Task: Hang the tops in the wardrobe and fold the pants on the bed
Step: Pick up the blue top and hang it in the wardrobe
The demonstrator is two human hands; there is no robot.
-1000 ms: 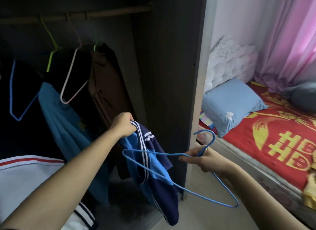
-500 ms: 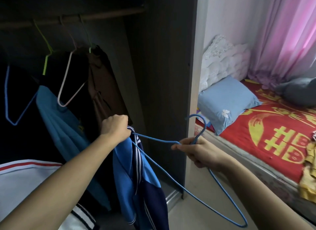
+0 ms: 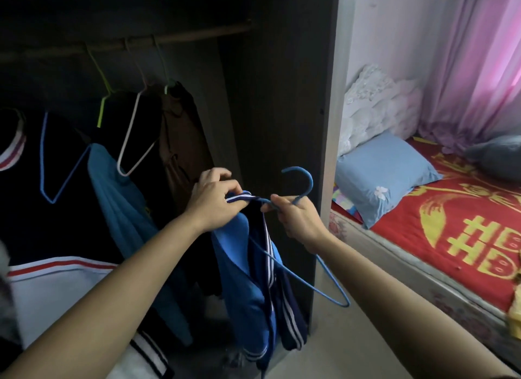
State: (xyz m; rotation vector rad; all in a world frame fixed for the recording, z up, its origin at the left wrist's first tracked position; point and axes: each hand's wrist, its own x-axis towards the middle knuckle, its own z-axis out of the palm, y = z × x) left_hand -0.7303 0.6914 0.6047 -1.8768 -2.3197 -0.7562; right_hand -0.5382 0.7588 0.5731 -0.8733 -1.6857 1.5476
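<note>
A blue and navy top (image 3: 248, 288) with white stripes hangs down in front of the open wardrobe. My left hand (image 3: 215, 201) pinches its striped collar edge. My right hand (image 3: 296, 218) grips the neck of a blue wire hanger (image 3: 303, 181), just below its hook. One hanger arm runs inside the top; the other arm and its lower corner (image 3: 342, 302) stick out to the right. The wardrobe rail (image 3: 197, 34) runs across the top of the dark wardrobe.
On the rail hang dark tops, a brown garment (image 3: 180, 142), a blue garment (image 3: 118, 198) and empty pink (image 3: 132, 142) and blue hangers (image 3: 48, 164). The wardrobe side panel (image 3: 329, 125) stands right of my hands. The bed (image 3: 456, 237) has a red cover and blue pillow (image 3: 380, 175).
My hands have come together and risen. The left hand has slid the top's collar along the hanger arm up to the neck. The hanger has tilted, hook up.
</note>
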